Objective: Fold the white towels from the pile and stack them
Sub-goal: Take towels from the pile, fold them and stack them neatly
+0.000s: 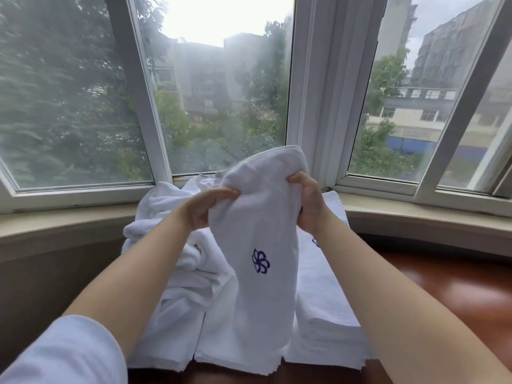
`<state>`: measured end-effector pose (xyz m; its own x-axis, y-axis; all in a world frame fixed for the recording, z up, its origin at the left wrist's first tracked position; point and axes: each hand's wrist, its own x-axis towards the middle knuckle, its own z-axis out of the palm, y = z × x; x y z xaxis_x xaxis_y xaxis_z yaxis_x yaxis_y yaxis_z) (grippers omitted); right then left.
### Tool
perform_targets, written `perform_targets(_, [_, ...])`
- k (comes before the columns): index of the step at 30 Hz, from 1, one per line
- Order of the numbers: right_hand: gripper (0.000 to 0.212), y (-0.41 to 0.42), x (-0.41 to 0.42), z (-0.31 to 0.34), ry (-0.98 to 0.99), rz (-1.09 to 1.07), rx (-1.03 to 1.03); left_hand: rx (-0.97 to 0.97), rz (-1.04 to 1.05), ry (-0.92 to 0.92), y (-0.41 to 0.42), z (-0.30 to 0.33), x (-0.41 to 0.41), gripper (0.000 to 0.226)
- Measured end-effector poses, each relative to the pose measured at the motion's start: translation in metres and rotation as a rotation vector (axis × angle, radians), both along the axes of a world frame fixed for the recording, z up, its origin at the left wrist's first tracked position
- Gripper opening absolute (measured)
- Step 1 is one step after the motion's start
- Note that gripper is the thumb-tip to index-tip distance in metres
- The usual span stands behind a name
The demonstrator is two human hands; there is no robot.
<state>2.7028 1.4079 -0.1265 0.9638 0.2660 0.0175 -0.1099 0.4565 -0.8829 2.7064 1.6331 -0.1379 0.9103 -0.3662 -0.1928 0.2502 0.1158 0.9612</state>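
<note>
Head cam, one frame. White towel (263, 245) is held up in mid-air, centre of view, in front of the window (221, 92). It hangs lengthwise, bunched at the top, lower end draped down onto the cloth below. A dark blue flower-like logo (260, 261) is seen on the side facing the cam, approx. mid-length.

Left hand (206, 207): fingers are curled round the towel's left edge near the top, thumb and fingertips pinched into the fabric. Right hand (307, 202): clenched on the right edge at about the same height, knuckles toward the cam, cloth gathered inside the fist. Both forearms are bare; a light blue sleeve (63, 353) is seen at bottom left.

Loose pile of crumpled white towels (171, 245) is heaped to the left and behind the held towel, reaching up to the window ledge (69, 217). A small red mark is visible on one piece in the pile; what it is can't be told.

To the right, just beside the held towel, a stack of folded white towels (327, 314) is laid flat, layered edges visible at its near side. A bit of blue logo is visible on its top, partly hidden by the right wrist.

Everything is set on a red-brown wooden surface (432, 286). Trees and bldgs are seen outside through hazy glass.
</note>
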Motion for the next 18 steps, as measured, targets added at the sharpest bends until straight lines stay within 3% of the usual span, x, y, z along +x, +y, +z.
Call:
perform_targets(4, [0.020,-0.001,-0.004,0.007,0.030,-0.162,-0.322,0.140,0.028,0.017,0.011,0.023,-0.014,0.034])
perform_targets(8, [0.039,0.000,-0.013,0.018,0.107,0.133,-0.500,0.168,-0.058,0.086,0.008,0.045,-0.024,0.034])
perform_targets(13, [0.033,-0.003,-0.003,0.022,0.102,0.346,-0.602,0.273,-0.098,0.068,0.007,0.049,-0.022,0.051])
perform_targets(16, [0.024,-0.004,0.008,0.003,0.167,0.315,-0.569,0.391,-0.077,0.165,0.012,0.035,-0.008,0.026])
perform_targets(18, [0.016,-0.005,0.023,-0.022,0.199,0.159,-0.613,0.478,-0.045,0.179,0.014,0.017,0.005,0.017])
